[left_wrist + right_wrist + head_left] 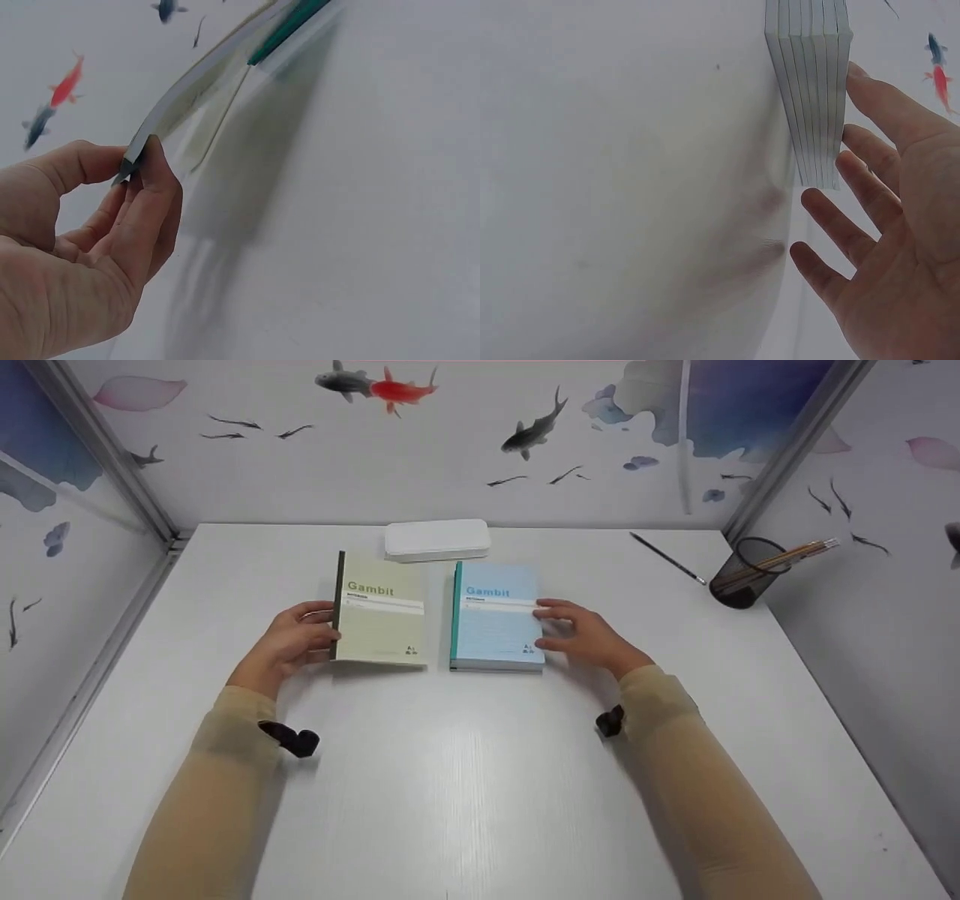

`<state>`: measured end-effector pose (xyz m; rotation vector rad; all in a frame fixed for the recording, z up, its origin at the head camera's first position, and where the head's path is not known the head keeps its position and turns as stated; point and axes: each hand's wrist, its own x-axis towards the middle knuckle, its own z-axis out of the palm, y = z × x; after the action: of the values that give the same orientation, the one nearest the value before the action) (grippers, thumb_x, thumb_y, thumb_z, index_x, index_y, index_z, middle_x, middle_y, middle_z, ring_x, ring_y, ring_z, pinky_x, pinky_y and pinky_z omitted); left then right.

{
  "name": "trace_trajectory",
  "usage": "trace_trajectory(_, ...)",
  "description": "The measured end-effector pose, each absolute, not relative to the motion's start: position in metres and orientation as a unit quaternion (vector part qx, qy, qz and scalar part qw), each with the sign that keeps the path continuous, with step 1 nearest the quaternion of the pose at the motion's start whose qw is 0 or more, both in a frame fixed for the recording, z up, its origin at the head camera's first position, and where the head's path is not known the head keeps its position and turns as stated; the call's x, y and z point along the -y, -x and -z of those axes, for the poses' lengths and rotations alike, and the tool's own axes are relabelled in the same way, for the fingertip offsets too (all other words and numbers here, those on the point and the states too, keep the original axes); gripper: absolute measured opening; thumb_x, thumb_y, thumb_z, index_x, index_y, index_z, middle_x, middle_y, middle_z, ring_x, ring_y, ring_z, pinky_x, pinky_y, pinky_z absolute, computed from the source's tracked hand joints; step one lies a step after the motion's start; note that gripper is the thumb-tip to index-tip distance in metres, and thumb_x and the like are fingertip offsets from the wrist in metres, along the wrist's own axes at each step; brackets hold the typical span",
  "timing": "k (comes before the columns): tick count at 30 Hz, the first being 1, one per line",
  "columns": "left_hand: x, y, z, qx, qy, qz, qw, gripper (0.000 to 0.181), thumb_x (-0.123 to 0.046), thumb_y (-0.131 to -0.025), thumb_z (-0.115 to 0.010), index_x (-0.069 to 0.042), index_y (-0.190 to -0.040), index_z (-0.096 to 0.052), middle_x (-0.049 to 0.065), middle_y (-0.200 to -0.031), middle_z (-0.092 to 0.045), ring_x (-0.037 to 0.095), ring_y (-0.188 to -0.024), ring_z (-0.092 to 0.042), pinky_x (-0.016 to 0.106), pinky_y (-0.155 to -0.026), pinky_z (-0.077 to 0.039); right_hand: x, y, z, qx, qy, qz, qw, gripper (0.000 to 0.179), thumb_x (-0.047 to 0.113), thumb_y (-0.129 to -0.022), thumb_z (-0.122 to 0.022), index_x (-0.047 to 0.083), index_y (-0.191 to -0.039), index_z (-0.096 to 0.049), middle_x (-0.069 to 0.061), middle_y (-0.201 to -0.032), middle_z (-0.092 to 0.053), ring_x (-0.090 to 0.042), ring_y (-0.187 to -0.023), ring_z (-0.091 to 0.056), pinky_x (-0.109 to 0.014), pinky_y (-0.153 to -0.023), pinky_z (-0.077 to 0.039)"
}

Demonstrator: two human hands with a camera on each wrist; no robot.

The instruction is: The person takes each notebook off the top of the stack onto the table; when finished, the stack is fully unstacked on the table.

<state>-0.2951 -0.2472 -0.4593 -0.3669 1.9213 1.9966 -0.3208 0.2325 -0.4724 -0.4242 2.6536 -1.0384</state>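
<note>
My left hand (289, 641) pinches a pale olive notebook (382, 634) by its dark spine, between thumb and fingers. In the left wrist view, this notebook (169, 105) is seen edge-on, raised off the table and casting a shadow. To its right lies a stack of notebooks (495, 626), the top one light blue with a green spine. The right wrist view shows several layers in the stack (810, 105). At the stack's right edge, my right hand (589, 637) has fingertips touching or very near it, with the fingers spread and loosely bent.
Behind the notebooks sits a white case (437, 538). A dark pencil (667, 558) lies at the back right, beside a black mesh pen cup (739, 585) of pencils that leans outward. Printed wall panels (450, 450) border the back and sides of the white table (442, 787).
</note>
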Motion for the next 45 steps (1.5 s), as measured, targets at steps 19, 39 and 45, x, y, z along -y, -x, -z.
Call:
trace_trajectory(19,0.243,0.293,0.461,-0.907,0.041,-0.394,0.141,0.067,-0.013,-0.092,-0.073,-0.005,-0.153,-0.045,0.021,-0.141,-0.058,0.034,-0.122,-0.058,0.046,-0.099,-0.052,-0.233,0.320,0.477,-0.899,0.180,0.383,0.115,0.058,0.032,-0.093,-0.078,0.021,-0.147,-0.057,0.006,-0.166,-0.038,-0.025,-0.155,-0.034,-0.051,-0.127,-0.027)
trace_trajectory(39,0.211,0.290,0.458,-0.954,-0.028,-0.287,0.086,0.068,-0.010,-0.091,-0.070,-0.006,-0.154,-0.045,0.024,-0.144,-0.046,0.039,-0.130,-0.043,0.054,-0.111,-0.044,-0.236,0.321,0.469,-0.915,0.164,0.347,0.123,0.061,0.036,-0.094,-0.077,0.024,-0.150,-0.054,0.007,-0.168,-0.033,-0.027,-0.159,-0.022,-0.055,-0.128,-0.021)
trace_trajectory(45,0.178,0.287,0.456,-0.913,-0.044,-0.398,0.070,0.055,-0.009,-0.097,-0.061,-0.005,-0.150,-0.048,0.018,-0.138,-0.057,0.034,-0.122,-0.060,0.047,-0.105,-0.051,-0.231,0.322,0.471,-0.915,0.161,0.347,0.126,0.059,0.034,-0.095,-0.076,0.025,-0.149,-0.054,0.008,-0.168,-0.033,-0.025,-0.159,-0.023,-0.052,-0.129,-0.022)
